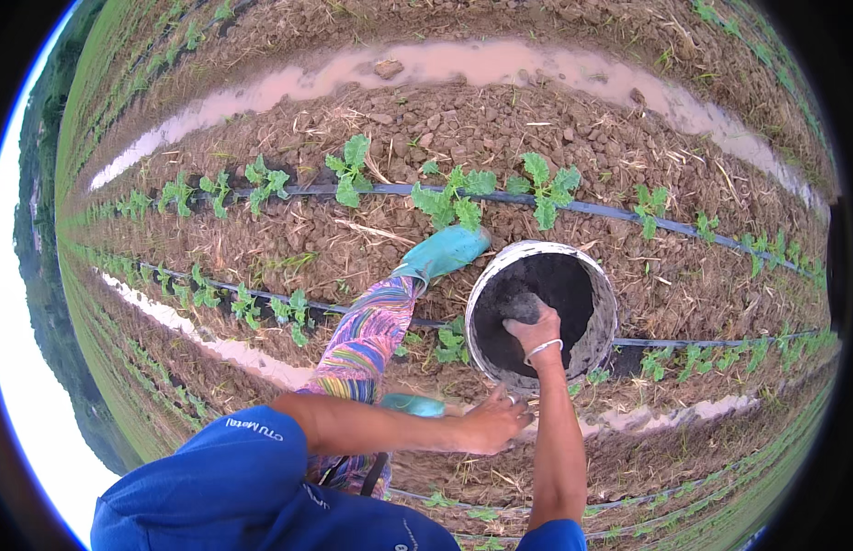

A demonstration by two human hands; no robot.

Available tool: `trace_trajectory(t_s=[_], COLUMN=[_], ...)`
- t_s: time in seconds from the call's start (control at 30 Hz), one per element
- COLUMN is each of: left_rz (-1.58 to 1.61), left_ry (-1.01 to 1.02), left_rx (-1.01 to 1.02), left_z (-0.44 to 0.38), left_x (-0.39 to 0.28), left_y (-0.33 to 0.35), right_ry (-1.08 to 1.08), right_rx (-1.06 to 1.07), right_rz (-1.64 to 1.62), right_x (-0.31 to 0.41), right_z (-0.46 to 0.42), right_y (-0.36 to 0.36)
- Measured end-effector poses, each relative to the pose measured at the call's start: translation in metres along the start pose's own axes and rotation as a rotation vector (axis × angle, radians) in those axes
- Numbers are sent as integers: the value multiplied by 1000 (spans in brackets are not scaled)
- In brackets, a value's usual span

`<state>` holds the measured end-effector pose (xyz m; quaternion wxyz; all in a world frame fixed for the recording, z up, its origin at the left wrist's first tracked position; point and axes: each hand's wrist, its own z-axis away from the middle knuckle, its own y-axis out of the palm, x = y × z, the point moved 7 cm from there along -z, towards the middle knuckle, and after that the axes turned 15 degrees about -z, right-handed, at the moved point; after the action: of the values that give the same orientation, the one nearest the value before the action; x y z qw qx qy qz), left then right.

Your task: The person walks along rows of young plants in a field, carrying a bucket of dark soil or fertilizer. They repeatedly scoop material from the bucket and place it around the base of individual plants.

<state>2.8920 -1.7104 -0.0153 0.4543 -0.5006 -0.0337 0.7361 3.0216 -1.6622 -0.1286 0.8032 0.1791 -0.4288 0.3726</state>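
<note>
A white plastic bucket [609,303] with a smeared inner wall stands beside the plant row, holding dark powdery or granular material [571,289]. My right hand [536,327], a pale band at its wrist, reaches inside; its fingers are coated grey and partly sunk in the material, so their grip is hidden. Just outside the bucket's near rim is my left hand [496,421], wearing a ring, its fingers apart and slightly blurred, with nothing seen in them. One turquoise boot [443,255] is planted left of the bucket; another turquoise boot [412,405] shows beneath my left forearm.
Leafy seedlings [550,189] grow along a black drip line [605,210] beyond the bucket. A second drip line [688,342] runs past the bucket's base, with a leafy plant [452,341] close to its left side. Muddy water [467,60] fills the far furrow; cloddy soil surrounds the rows.
</note>
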Motion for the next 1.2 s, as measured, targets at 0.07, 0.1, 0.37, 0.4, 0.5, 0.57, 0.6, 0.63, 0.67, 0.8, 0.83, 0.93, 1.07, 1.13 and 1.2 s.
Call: trace_trajectory(t_s=[0.07,0.1,0.37,0.4,0.5,0.57,0.6,0.63,0.67,0.8,0.83,0.93,1.07,1.13,1.2], left_rz=[53,85,198,208,258,437,587,565,543,403,445,640,517,620,722], left_ry=[-23,-38,-60,-68,-115,-178,-226,-306,-381,-408,-457,-557,-684,-798,-919], left_rx=[-13,-5,-74,-142,-196,-448,-587,-652,-713,-527,-606,-878,-1216,-1248,-1183], left_z=[6,7,-2,0,4,0,8,13,18,5,7,27,53,52,41], left_x=[3,6,21,26,39,45,54,60,66,88,92,112,130,146,161], left_y=[-15,-17,-48,-50,-56,-55,-65,-72,-79,-89,-97,-123,-157,-141,-109], right_ry=[45,58,-393,-494,-425,-514,-517,-452,-385,-492,-616,-457,-202,-101,9], right_rx=[54,62,94,73,178,261,271,322,362,101,-41,-265,-447,-425,-327], right_rz=[-263,-330,263,490,832,1042,1121,999,877,518,458,20,197,734,871], right_x=[48,82,189,194,172,137,135,132,131,187,202,190,84,64,19], right_z=[2,-2,-159,-177,-217,-244,-240,-246,-254,-213,-190,-106,-31,-23,-38], right_y=[3,2,61,86,152,172,183,183,176,113,83,11,-61,-54,-46])
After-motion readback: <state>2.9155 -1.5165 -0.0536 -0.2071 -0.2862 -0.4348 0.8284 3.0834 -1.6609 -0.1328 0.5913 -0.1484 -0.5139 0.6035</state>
